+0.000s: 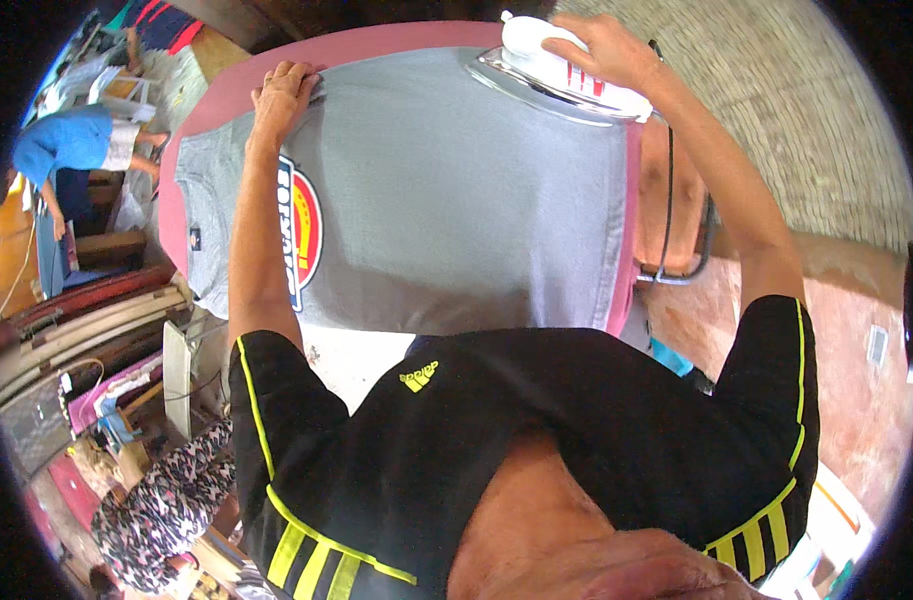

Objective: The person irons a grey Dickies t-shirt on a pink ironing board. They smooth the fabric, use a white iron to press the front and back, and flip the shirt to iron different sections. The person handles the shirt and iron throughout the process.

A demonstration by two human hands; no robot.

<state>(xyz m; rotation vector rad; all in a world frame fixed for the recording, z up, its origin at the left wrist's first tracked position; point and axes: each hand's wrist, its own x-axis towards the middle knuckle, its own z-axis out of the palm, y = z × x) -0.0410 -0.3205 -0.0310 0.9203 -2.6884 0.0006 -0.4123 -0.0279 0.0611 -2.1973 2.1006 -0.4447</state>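
Note:
A grey T-shirt (446,190) lies spread over a pink-covered ironing board (376,42), its collar toward the left and a colourful round print on its chest. At the shirt's far edge, near the shoulder, my left hand (283,100) has its fingers curled and closed on the cloth. My right hand (608,52) is wrapped round the handle of a white clothes iron (536,50) with red stripes. The iron's metal soleplate rests on or just over the shirt's far right corner, near the hem; the contact itself is hidden.
A dark cord (669,200) hangs from the iron past a wooden stool (666,190) at the right. A woven wall or mat (806,120) rises beyond it. One person in blue (71,140) bends at the far left; another in patterned clothes (156,520) is at the lower left.

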